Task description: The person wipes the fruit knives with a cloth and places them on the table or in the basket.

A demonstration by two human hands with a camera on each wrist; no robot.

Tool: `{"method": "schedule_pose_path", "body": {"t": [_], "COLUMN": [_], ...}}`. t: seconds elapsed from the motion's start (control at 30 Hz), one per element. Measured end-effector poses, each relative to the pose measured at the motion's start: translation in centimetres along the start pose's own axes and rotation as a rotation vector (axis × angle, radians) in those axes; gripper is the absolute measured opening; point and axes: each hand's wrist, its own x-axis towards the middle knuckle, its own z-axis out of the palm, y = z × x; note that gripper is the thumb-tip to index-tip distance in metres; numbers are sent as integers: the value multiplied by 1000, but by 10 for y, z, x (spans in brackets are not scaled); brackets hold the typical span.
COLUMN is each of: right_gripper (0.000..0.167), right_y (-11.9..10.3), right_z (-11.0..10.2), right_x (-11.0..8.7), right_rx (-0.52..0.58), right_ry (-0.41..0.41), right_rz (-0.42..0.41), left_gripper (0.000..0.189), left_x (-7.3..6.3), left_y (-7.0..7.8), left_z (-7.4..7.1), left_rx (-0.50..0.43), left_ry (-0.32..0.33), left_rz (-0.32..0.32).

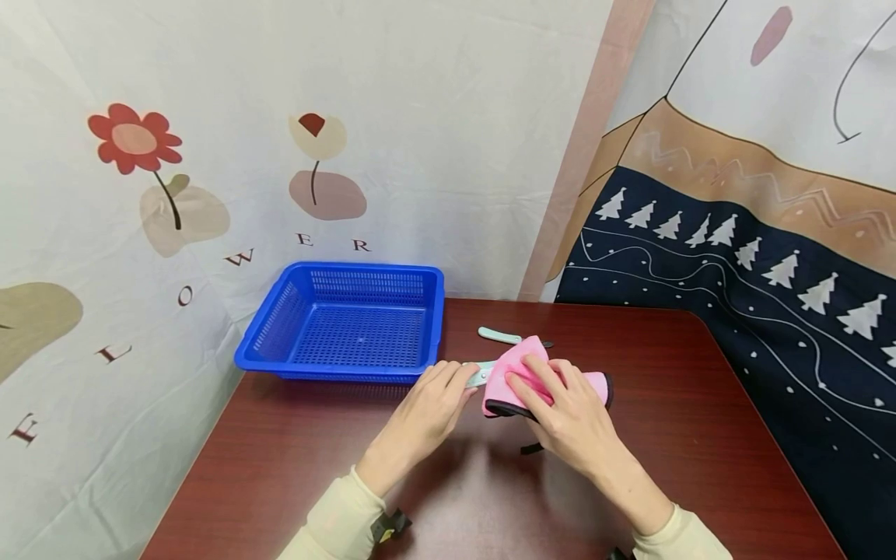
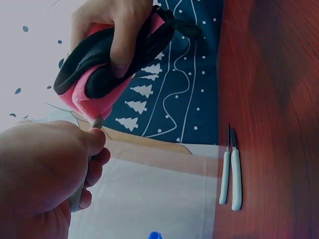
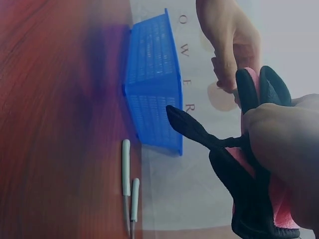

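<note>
My left hand [image 1: 432,400] grips the pale green handle [image 1: 481,375] of a utensil. The utensil's other end is hidden inside a folded pink cloth [image 1: 516,372] with black edging, so its kind cannot be told. From the right, my right hand [image 1: 574,408] holds that cloth around the hidden end, with the thumb [image 2: 121,57] pressing on the black edging in the left wrist view. A black strap [image 3: 192,127] hangs off the cloth. Both hands are raised over the table, close to each other.
On the brown table [image 1: 672,435], two slim utensils with pale green handles, one longer [image 3: 126,167] and one shorter [image 3: 135,199], lie behind the hands. A blue perforated basket [image 1: 339,373] stands at the back left. Printed fabric [image 1: 448,140] hangs behind the table.
</note>
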Motion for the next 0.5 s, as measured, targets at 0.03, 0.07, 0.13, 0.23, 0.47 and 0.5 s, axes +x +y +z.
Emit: {"method": "schedule_pose_path", "body": {"t": [0.03, 0.07, 0.13, 0.23, 0.47, 0.5], "right_gripper": [60, 61, 61, 61, 64, 64], "right_y": [1, 2, 4, 7, 17, 18], "right_z": [0, 0, -1, -1, -3, -4], "right_x": [0, -1, -2, -3, -8, -8], "right_rx": [0, -1, 1, -1, -14, -16], "right_ry": [1, 0, 4, 2, -7, -10], "right_rz": [3, 9, 16, 27, 58, 64], "left_gripper": [27, 26, 26, 26, 27, 27], "left_x": [0, 0, -1, -1, -1, -1], "left_y": [0, 0, -1, -1, -1, -1], "left_z": [0, 0, 0, 0, -1, -1], "left_rx": [1, 2, 5, 8, 15, 15], "left_ry": [-1, 0, -1, 0, 0, -2], "left_rz": [1, 2, 3, 3, 0, -1]}}
